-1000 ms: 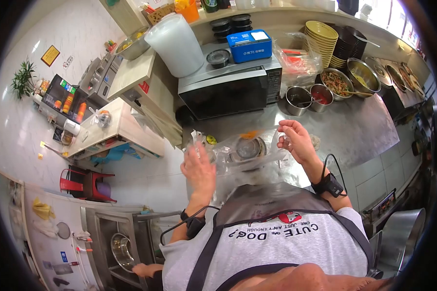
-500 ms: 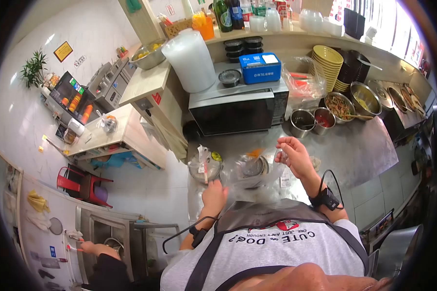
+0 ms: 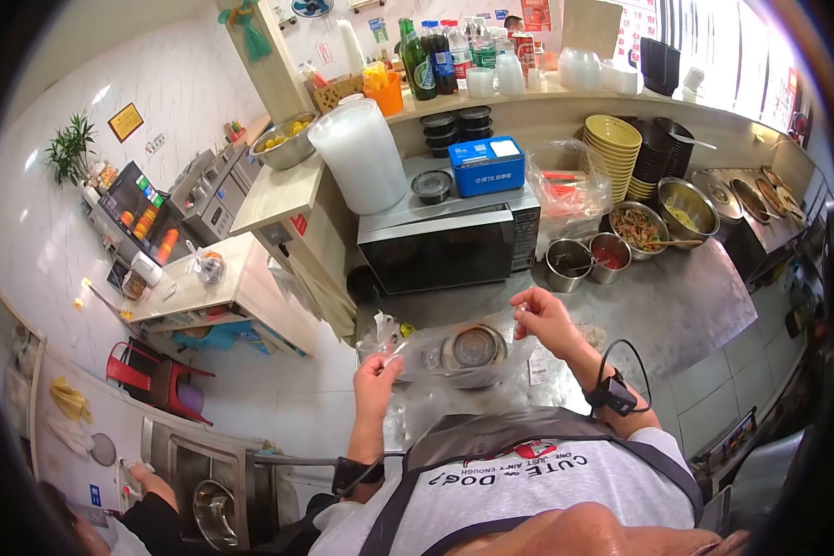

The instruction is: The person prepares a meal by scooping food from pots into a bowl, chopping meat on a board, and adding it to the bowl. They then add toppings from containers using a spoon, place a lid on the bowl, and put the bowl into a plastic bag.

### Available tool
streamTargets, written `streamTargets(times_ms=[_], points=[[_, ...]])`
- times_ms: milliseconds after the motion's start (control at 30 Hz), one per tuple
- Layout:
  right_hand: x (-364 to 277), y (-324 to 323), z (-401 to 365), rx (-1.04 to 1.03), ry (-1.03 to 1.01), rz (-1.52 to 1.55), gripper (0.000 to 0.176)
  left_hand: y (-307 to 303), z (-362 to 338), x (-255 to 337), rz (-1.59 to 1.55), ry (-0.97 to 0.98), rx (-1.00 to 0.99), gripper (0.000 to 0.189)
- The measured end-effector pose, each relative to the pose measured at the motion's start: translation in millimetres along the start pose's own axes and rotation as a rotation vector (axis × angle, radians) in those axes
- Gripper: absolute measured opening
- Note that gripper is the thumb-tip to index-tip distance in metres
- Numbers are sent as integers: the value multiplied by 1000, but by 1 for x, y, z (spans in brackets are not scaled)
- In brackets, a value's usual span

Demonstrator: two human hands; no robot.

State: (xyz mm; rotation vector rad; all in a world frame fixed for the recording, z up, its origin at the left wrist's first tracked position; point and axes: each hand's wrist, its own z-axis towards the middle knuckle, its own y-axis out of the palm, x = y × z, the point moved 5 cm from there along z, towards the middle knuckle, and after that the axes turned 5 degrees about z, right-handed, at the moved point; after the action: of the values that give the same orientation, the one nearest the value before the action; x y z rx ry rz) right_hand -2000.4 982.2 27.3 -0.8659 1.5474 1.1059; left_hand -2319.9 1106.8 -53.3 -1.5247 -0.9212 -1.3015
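Note:
A clear plastic bag (image 3: 423, 360) stretches between my two hands above the steel counter. Inside or just under it sits a round lidded takeaway container (image 3: 474, 347); the film blurs which. My left hand (image 3: 376, 382) pinches the bag's left edge, fingers closed. On the other side, my right hand (image 3: 549, 320) is closed in a pinch at the bag's right edge. A printed paper slip (image 3: 537, 365) lies beside the container, below my right hand. Behind my left hand stands another tied plastic bag (image 3: 381, 331), partly hidden.
A microwave (image 3: 445, 246) stands at the back, bearing a blue box (image 3: 487, 167) and a stack of clear lids (image 3: 357, 156). Steel pots (image 3: 565, 264) and food bowls (image 3: 638, 230) line the back right. At lower left, another person's hand (image 3: 148, 484) is near the sink (image 3: 181, 445).
My left hand has risen and moved left, now pinching the bag edge. My right hand has moved slightly left and down. The container shows more clearly. The other person's arm has shifted left.

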Motion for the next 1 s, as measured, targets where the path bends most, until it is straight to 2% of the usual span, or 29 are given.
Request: streamTargets(times_ms=[67,100,133,167,200,267,300,367,400,467,500,533,600,633,700,733,800,833,867,933,967,1000], points=[[-24,14,-8,22,-86,-496,18,19,4,7,-278,33,71,13],[-27,17,-9,19,-224,-596,20,31,6,14,-277,40,72,13],[-26,19,-8,19,-229,-595,20,43,5,31,-363,189,84,7],[-32,25,-9,17,-391,-694,21,50,4,44,-449,340,96,10],[-37,30,-11,15,-553,-793,21,57,8,43,-451,347,95,10],[-37,33,-8,14,-597,-834,22,78,15,54,-210,546,-95,42],[-38,36,-7,-2,-652,-894,23,80,18,52,-214,553,-87,42],[-42,46,-6,-26,-840,-941,30,99,16,67,409,696,-199,70],[-40,49,-3,-41,-849,-946,30,102,17,73,404,697,-182,70],[-37,64,-1,-215,-939,-966,33,121,17,71,449,230,-513,78],[-37,73,-1,-279,-973,-944,24,131,20,61,436,383,-544,65],[-29,78,2,-347,-1026,-959,27,143,33,31,431,388,-533,65],[-28,88,-2,-422,-1014,-931,27,161,43,9,295,1035,-433,40],[-28,88,-1,-422,-1028,-938,27,159,41,16,296,1050,-426,40],[-27,78,6,-334,-920,-825,29,155,50,11,46,257,-627,36],[-15,69,13,-322,-932,-827,29,152,53,14,53,270,-634,36],[20,47,40,-242,-784,-761,25,150,59,13,-151,116,-675,44],[23,50,37,-319,-752,-739,26,150,63,13,-140,124,-685,44],[27,50,37,-306,-758,-736,26,150,66,8,-88,64,-696,44],[41,42,46,-170,-564,-676,19,151,66,10,-35,4,-705,44],[38,41,46,-60,-575,-663,12,151,59,24,-48,14,-688,45],[34,42,45,-61,-579,-659,12,150,57,33,-60,25,-669,45]])
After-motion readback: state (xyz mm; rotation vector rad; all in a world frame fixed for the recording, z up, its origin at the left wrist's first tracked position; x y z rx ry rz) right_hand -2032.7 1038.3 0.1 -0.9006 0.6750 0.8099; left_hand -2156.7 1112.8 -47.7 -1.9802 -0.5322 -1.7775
